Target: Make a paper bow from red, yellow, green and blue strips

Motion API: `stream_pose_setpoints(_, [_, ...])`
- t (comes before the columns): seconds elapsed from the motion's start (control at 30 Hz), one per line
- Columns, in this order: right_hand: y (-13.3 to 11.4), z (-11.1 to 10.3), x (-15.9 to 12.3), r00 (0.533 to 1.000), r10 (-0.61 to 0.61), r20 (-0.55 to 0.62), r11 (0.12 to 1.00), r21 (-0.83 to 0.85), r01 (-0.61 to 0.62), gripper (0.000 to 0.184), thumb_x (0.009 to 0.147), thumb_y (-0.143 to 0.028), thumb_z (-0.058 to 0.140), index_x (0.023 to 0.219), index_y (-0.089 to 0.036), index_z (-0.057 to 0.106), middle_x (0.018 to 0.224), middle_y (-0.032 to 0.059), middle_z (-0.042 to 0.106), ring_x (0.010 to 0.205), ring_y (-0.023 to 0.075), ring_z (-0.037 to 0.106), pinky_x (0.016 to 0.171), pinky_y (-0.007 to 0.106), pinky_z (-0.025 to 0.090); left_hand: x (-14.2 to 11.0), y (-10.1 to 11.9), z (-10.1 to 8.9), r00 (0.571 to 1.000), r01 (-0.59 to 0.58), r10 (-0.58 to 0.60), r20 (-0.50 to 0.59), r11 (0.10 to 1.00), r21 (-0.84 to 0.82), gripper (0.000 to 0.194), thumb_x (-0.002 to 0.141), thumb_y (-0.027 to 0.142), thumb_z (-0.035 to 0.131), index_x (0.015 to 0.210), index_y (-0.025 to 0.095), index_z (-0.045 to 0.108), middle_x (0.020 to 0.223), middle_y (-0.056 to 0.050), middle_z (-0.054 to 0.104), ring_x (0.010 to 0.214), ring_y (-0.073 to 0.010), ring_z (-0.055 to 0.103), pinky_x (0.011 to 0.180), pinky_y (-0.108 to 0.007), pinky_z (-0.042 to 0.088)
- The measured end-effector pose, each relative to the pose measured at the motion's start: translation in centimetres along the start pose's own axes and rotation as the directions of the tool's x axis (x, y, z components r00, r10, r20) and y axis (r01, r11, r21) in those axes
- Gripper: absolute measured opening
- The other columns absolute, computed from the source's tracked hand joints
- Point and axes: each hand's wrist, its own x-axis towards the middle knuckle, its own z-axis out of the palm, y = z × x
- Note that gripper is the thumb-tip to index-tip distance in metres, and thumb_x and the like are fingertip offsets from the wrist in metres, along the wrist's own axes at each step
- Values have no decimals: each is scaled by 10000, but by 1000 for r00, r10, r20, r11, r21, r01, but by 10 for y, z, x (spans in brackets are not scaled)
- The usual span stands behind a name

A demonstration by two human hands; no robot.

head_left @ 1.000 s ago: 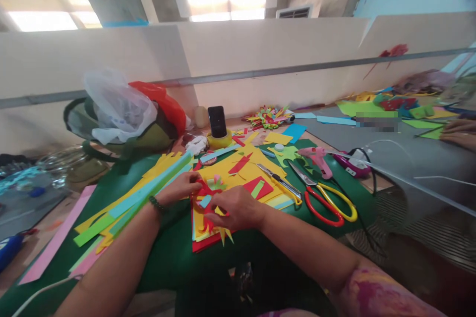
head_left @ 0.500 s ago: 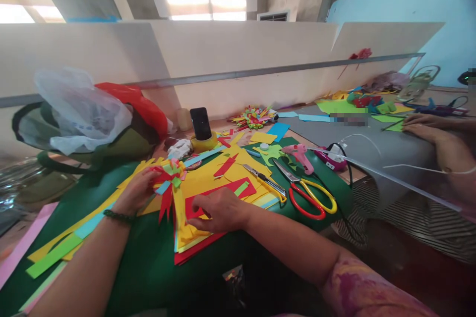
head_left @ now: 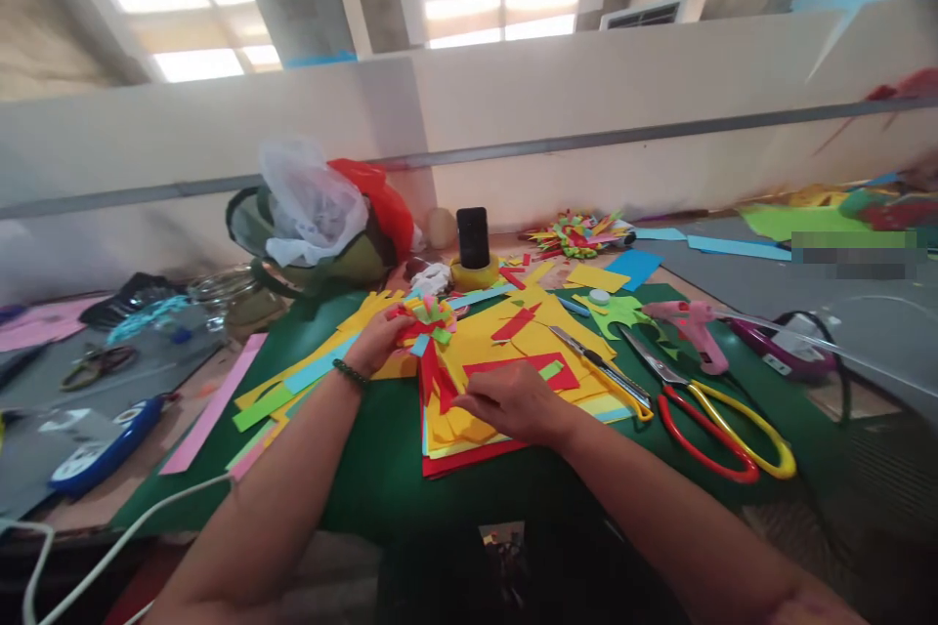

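Your left hand (head_left: 379, 342) grips the paper flower (head_left: 427, 322) at its left edge, the fingers closed on it. The flower is multicoloured, with red tails (head_left: 440, 379) hanging over the stacked paper (head_left: 454, 432) on the green-covered counter (head_left: 366, 469). Your right hand (head_left: 517, 400) is over the same stack, palm down and fingers curled, the fingertips near the tails; whether they pinch anything cannot be determined.

A red sheet (head_left: 568, 377) lies partly under your right hand. To the right of the stack's middle, a utility knife (head_left: 578, 349) rests on the paper. Further right are scissors (head_left: 678, 381) with one red and one yellow handle, and beyond them a pink glue gun (head_left: 693, 324). Behind the stack, a phone (head_left: 473, 236) is propped upright at a yellow roll (head_left: 475, 275). A second multicoloured paper cluster (head_left: 578, 232) sits near the wall (head_left: 528, 181). Paper strips (head_left: 322, 366) lie beside your left forearm.
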Motion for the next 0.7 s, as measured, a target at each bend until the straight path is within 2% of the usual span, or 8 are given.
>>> stream_pose_setpoints(0.07, [-2,-2,1,998,44,-38,998,54,-42,367,970,-371,488,647,-198,507,539,-21,537,482,100,460,486,243,253,-2,-1,1,999,44,-44,6,997,-66,172,713,345,573,714,214,461,589,20,553,502,-119,513,428,-214,411])
stream_pose_setpoints(0.13, [-1,-3,2,975,183,-125,977,132,-167,292,948,-366,511,703,-207,520,588,-17,558,510,106,488,506,232,328,-3,-3,2,996,88,-84,35,983,-160,193,694,338,608,761,212,478,645,14,593,522,-120,540,427,-210,413])
stream_pose_setpoints(0.23, [8,-1,5,851,459,-255,869,330,-370,190,885,-396,578,883,-209,545,818,37,636,700,147,600,653,271,483,-3,-6,6,989,137,-116,91,948,-286,277,644,316,672,827,203,496,712,12,626,577,-126,594,466,-210,436])
stream_pose_setpoints(0.3, [18,4,7,756,624,-200,735,480,-480,339,813,-424,655,1043,-204,538,978,78,645,851,185,641,734,322,529,-4,-6,13,989,129,-100,105,938,-321,335,619,308,697,870,196,504,740,11,643,616,-134,626,508,-217,458])
stream_pose_setpoints(0.37, [27,11,11,685,727,-50,583,573,-576,529,751,-408,711,1190,-200,502,983,76,650,870,200,659,733,343,545,-6,-5,22,989,100,-57,133,933,-346,380,616,306,705,929,192,522,785,2,670,681,-151,659,573,-236,492])
stream_pose_setpoints(0.47, [37,19,17,624,780,56,480,587,-652,624,699,-289,727,1264,-189,482,870,27,653,785,188,658,701,335,543,-13,1,35,978,67,15,208,923,-378,457,632,306,716,1039,188,546,872,-24,706,764,-178,688,677,-274,527])
stream_pose_setpoints(0.6, [43,21,22,575,818,-11,467,596,-653,565,659,-179,656,1209,-174,526,994,54,654,847,187,653,686,299,535,-22,10,42,962,74,45,268,905,-420,593,681,363,716,1213,201,511,1011,-69,713,853,-206,697,760,-315,537])
stream_pose_setpoints(0.7, [45,21,22,582,813,-34,467,635,-615,550,671,-203,633,1208,-168,522,967,43,660,784,171,649,648,285,528,-24,13,45,954,35,80,288,927,-374,588,671,377,729,1203,220,535,1002,-65,712,858,-215,686,758,-326,537])
